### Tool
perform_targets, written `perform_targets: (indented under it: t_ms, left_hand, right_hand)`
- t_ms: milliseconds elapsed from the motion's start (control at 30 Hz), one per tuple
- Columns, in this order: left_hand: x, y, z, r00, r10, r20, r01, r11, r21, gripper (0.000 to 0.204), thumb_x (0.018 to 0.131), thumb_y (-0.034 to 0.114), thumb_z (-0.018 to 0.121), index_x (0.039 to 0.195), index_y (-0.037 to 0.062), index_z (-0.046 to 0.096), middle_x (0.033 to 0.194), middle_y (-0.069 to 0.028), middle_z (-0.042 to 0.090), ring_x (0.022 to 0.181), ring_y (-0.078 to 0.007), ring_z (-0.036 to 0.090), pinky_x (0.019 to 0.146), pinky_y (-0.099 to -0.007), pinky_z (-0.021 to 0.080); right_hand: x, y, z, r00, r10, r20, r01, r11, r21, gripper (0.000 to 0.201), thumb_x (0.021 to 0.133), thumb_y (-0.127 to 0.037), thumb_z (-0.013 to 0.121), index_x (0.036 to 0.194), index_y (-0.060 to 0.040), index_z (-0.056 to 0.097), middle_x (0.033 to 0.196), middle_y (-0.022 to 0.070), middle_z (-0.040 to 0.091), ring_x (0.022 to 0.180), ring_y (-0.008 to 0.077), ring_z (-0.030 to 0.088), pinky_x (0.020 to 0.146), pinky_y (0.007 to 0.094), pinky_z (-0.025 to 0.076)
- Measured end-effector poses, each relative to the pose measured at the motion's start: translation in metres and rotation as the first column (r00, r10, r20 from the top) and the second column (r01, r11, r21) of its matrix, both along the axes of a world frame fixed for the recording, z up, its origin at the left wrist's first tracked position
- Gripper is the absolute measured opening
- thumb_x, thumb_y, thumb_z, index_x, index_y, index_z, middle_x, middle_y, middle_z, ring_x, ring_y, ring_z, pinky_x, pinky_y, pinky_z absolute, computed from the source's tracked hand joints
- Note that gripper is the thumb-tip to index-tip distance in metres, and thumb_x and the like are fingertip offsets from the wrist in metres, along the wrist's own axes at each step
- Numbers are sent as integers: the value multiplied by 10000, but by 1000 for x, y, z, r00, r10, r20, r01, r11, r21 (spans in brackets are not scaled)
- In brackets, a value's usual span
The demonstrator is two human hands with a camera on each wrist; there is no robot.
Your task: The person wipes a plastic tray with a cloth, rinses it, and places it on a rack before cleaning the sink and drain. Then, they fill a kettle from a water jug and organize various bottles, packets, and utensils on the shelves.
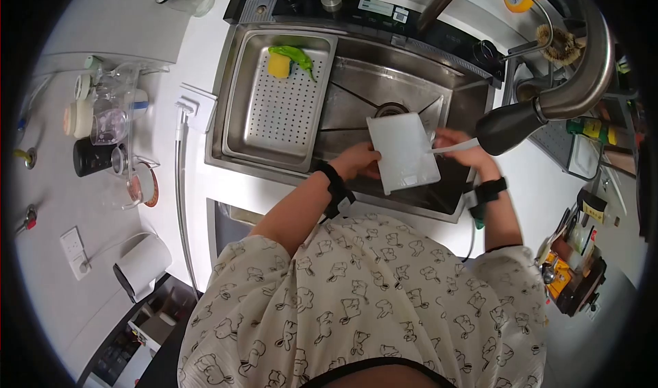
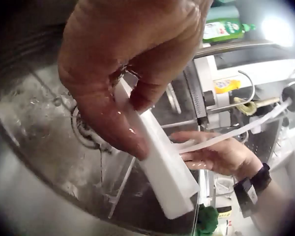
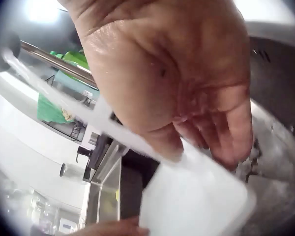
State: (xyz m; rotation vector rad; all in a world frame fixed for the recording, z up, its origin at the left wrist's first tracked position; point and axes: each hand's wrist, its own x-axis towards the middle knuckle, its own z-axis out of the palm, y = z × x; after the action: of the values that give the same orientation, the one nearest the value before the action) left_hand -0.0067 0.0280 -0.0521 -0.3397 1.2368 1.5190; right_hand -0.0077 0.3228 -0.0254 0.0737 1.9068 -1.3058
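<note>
A white rectangular plastic container (image 1: 406, 151) is held tilted over the sink's right basin. My left hand (image 1: 358, 160) pinches its left edge between thumb and fingers; the left wrist view shows this wet left hand (image 2: 130, 64) close up. At the opposite edge is my right hand (image 1: 460, 148), its fingers loosely extended and its thumb against the rim in the right wrist view. A stream of water (image 2: 236, 129) runs from the black-tipped faucet (image 1: 510, 126) onto the right hand and the container's edge. Part of the right fingers is hidden behind the container (image 3: 196, 196).
A perforated steel tray (image 1: 274, 117) on the sink's left holds a green pepper (image 1: 296, 57) and a yellow piece (image 1: 279, 66). The faucet's arm arches over the right side. A hose (image 1: 179, 182) runs down the left counter; jars stand along the left wall.
</note>
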Motion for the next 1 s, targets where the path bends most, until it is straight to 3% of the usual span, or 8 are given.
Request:
perform_targets:
  t_ms: [33,233,433,567,667,733,767,1000]
  left_hand:
    - [5,2,-9,986,-24,163,14,998,62,375,840,88,498,1189,-34,432,1076,-129,556,934,-214,593,775,-324,543]
    - [16,37,-28,982,-78,170,59,992,112,320,854,110,496,1134,-44,493,1107,-141,548,966,-224,588,857,-322,508]
    - [14,38,-18,944,238,228,-250,968,24,336,859,59,432,1175,-56,438,1096,-160,552,1002,-258,579,824,-355,527]
    - [9,10,-7,952,166,-256,-204,971,-128,388,846,66,464,1194,-76,367,1022,-177,569,846,-264,623,678,-371,561]
    - [3,-12,20,867,-109,-486,-111,909,-403,425,813,110,552,1157,-72,382,849,-177,598,672,-224,626,567,-329,522]
    - [3,-24,29,759,-224,-612,-145,858,-493,399,754,195,613,982,-88,448,776,-237,616,711,-345,631,645,-396,508]
    - [2,-28,34,737,-264,-622,-136,844,-518,393,797,153,590,1064,-83,423,734,-163,607,586,-221,616,525,-329,500]
    - [6,-37,68,730,-245,-638,-215,804,-555,354,787,172,589,999,-70,439,730,-196,612,611,-292,624,568,-364,507]
  right_hand:
    - [-8,35,-26,972,29,-233,-37,999,-29,433,842,-121,555,1245,-2,450,1088,77,581,1022,156,532,899,276,412]
    - [-107,21,92,986,-124,-114,119,991,-56,390,904,-233,507,1259,-79,455,1192,-8,511,1113,101,456,931,247,347]
    - [-156,-19,39,993,-111,49,121,897,-424,350,895,-213,509,1216,-78,482,1219,25,497,1135,151,462,965,304,349]
    - [-173,-41,33,974,-146,171,221,761,-610,385,890,-154,520,1247,-30,440,1201,82,508,1134,204,486,953,323,391]
    - [-173,-48,29,970,-221,101,231,712,-663,351,878,-113,528,1205,6,477,1133,97,542,1057,223,539,947,320,416]
    - [-171,-48,26,953,-278,125,284,662,-694,316,874,-110,534,1164,10,505,1118,94,548,1063,235,535,949,321,418]
    - [-170,-49,26,957,-277,92,258,657,-708,316,874,-110,534,1164,10,505,1118,94,548,1063,235,535,949,321,418]
    - [-155,-62,1,836,-415,359,511,348,-786,335,883,-151,530,1172,9,467,999,82,562,938,192,553,829,288,451]
